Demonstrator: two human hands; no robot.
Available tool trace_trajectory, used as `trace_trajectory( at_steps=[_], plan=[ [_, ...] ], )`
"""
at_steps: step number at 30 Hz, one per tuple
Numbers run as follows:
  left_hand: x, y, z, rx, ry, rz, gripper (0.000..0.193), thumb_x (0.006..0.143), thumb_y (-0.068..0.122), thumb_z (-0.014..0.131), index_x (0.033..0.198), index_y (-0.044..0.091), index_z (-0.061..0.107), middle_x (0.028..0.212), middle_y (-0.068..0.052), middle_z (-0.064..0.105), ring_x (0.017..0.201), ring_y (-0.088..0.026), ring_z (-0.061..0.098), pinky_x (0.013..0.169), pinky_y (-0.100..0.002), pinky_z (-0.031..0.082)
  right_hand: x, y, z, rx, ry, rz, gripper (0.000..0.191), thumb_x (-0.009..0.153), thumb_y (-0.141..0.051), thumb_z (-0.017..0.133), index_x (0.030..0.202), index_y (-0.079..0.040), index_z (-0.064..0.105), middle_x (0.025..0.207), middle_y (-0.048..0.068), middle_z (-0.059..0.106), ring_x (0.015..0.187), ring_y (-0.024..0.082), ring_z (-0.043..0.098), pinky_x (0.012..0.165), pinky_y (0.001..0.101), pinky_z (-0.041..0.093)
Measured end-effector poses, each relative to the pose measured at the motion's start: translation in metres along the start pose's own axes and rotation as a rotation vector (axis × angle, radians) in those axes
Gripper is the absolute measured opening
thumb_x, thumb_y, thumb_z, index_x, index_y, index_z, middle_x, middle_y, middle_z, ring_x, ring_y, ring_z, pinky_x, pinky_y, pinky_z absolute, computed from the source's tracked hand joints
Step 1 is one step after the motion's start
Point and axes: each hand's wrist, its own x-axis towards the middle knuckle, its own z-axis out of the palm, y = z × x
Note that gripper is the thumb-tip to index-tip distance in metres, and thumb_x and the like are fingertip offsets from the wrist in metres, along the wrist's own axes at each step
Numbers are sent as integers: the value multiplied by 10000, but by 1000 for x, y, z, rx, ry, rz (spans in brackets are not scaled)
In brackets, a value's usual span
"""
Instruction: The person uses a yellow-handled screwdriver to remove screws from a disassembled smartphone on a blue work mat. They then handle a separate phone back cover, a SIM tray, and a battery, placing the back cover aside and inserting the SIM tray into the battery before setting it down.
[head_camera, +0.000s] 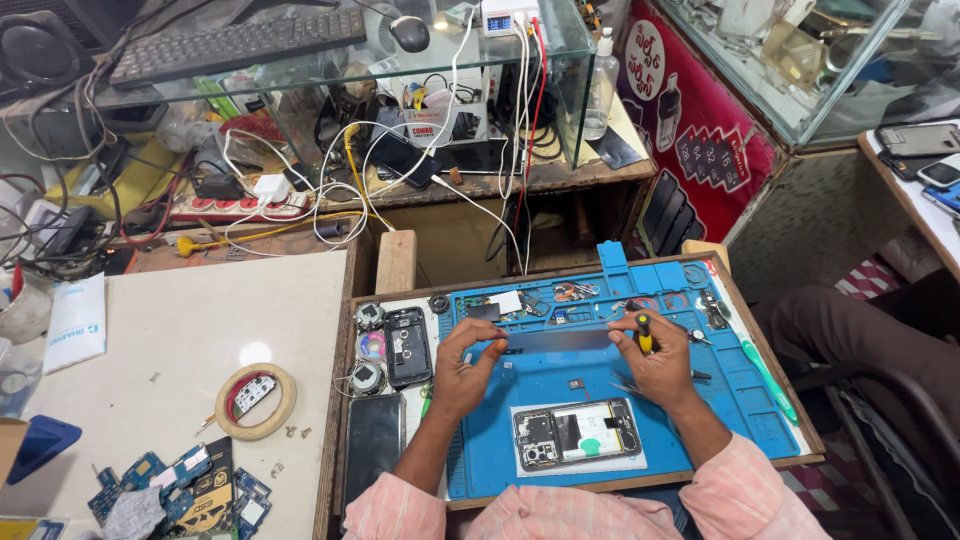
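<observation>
Right hand (655, 360) gripping screwdriver (644, 335), left hand (462, 362) pinching strip (555, 341)

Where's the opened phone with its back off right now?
In the head view, the opened phone lies on a white sheet near the front edge of the blue repair mat, just below and between the left hand and right hand.

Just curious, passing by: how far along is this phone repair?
Done: the opened phone lies on the blue mat, back off, insides exposed. In hand: the left hand and right hand hold a thin dark strip; the right also grips a yellow-handled screwdriver. Left: the phone isn't closed up.
</observation>
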Motion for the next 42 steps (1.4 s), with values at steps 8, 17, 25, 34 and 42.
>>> trace_trajectory(
  at_steps=[8,17,25,34,42],
  plan=[
    [0,-1,-3,-38,-22,-79,124,915,82,765,1015,10,759,952,-81,746,862,-148,679,779,-268,544,-4,5,1,32,-7,65,116,864,-71,799,966,-34,757,892,49,728,807,122,655,791,267,529],
    [-8,-25,4,-178,128,-396,132,922,124,780,1004,22,762,886,-10,720,805,-76,626,733,-236,512,-12,11,3,240,-107,361,218,914,-60,760,1123,-11,716,899,-25,680,806,33,599,733,196,509],
    [-11,-30,0,-354,186,-493,188,958,190,768,1029,16,757,858,23,699,759,-49,577,689,-213,464,-23,17,4,296,-199,471,305,942,-72,763,1206,42,661,864,-44,638,788,15,569,730,166,473],
    [-15,-35,3,-410,156,-463,179,972,214,762,1031,46,757,831,47,680,741,-34,567,676,-209,463,-27,25,2,279,-235,437,286,968,-96,740,1205,12,622,864,-31,637,805,21,605,733,157,488],
    [-17,-37,6,-389,179,-489,194,974,219,737,1050,41,743,853,38,708,740,-31,605,669,-209,511,-29,28,0,358,-220,471,323,1000,-92,717,1281,14,599,952,-24,649,865,26,600,757,161,477]
  ],
)
